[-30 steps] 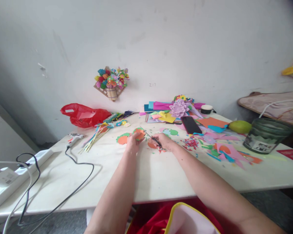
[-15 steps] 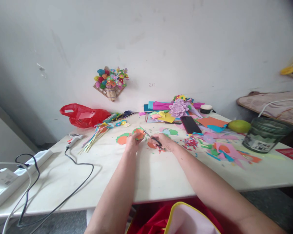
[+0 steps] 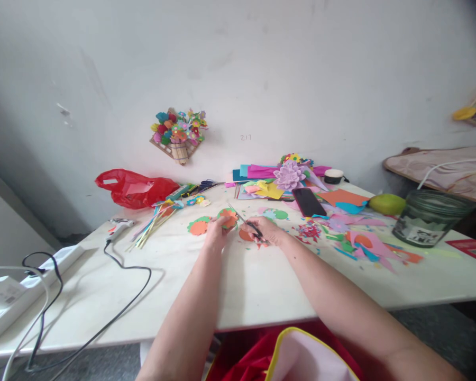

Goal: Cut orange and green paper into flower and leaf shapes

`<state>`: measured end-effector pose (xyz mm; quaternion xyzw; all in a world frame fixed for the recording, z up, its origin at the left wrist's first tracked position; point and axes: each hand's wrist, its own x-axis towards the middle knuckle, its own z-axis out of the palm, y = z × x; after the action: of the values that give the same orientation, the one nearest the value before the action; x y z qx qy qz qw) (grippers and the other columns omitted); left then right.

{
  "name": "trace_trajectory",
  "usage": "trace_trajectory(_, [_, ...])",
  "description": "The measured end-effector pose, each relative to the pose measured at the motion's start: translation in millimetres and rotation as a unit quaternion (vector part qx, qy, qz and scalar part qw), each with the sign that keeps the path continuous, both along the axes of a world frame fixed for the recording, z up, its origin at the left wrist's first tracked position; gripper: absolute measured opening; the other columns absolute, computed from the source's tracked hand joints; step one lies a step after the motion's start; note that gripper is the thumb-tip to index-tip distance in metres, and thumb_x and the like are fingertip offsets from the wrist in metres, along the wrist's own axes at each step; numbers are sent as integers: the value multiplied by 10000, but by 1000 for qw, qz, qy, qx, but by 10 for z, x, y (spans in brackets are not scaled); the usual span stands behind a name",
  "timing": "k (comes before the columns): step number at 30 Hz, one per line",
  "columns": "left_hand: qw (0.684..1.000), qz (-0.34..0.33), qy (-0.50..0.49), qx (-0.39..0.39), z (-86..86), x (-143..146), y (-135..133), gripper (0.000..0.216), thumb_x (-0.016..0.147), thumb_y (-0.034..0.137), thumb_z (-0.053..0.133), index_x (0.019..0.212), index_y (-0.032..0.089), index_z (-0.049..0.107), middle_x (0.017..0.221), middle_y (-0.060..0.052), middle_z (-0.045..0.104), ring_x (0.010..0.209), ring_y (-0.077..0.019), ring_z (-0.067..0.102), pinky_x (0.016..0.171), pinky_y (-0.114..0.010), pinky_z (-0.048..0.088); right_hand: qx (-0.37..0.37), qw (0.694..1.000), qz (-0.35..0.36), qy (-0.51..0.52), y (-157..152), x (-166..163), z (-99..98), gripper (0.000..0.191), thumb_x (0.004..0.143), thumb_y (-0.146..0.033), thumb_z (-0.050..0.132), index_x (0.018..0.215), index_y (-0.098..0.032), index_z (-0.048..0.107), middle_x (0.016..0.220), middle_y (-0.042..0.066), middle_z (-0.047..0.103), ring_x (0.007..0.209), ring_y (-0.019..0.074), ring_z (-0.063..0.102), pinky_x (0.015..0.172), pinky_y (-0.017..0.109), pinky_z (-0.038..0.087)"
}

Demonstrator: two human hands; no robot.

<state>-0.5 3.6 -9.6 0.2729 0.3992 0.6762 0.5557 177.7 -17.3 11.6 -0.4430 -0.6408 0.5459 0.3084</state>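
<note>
My left hand [image 3: 216, 233] pinches a round orange paper piece with a green edge [image 3: 228, 217] just above the white table [image 3: 103, 286]. Closed around the dark handles of a pair of scissors [image 3: 246, 222], my right hand [image 3: 267, 230] points the thin blades up and left, to the paper's right edge. Another orange and green paper flower [image 3: 198, 226] lies flat just left of my left hand. An orange scrap [image 3: 245, 235] sits on the table under the scissors.
A black phone [image 3: 309, 202], stacked coloured paper with a purple paper flower [image 3: 289, 175] and scattered scraps [image 3: 357, 241] lie right of my hands. A glass jar [image 3: 428, 218] and green fruit [image 3: 386, 203] stand far right. A red bag [image 3: 137, 186], sticks [image 3: 153, 225], glue gun [image 3: 119, 227] and cable [image 3: 130, 286] lie left.
Nearly nothing has moved. Both hands keep their hold on the paper and the scissors, and only the view has shifted a little.
</note>
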Motion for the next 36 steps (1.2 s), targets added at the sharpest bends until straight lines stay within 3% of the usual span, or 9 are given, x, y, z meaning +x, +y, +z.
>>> trace_trajectory(5, [1000, -4, -4, 2, -15, -4, 13, 197, 586, 105, 763, 703, 186, 627, 679, -42, 726, 693, -199, 728, 701, -300, 586, 0, 1000, -4, 13, -8, -9, 9, 375, 798, -470, 798, 751, -189, 554, 499, -87, 525, 347, 43, 448, 334, 154, 298])
trace_trajectory(21, [1000, -3, -9, 5, 6, -25, 1, 230, 551, 127, 756, 720, 199, 617, 684, -40, 731, 770, -243, 768, 841, -387, 621, -2, 999, 4, 35, 26, -21, -31, 366, 775, -423, 830, 724, -173, 569, 485, -83, 515, 345, 41, 422, 339, 158, 312])
trace_trajectory(36, [999, 14, -20, -30, 104, -11, -55, 154, 612, 77, 675, 704, 194, 633, 646, -46, 723, 711, -218, 765, 746, -314, 632, -2, 1000, 15, 27, 21, -8, -22, 355, 808, -390, 817, 707, -179, 550, 475, -79, 518, 341, 45, 417, 336, 167, 298])
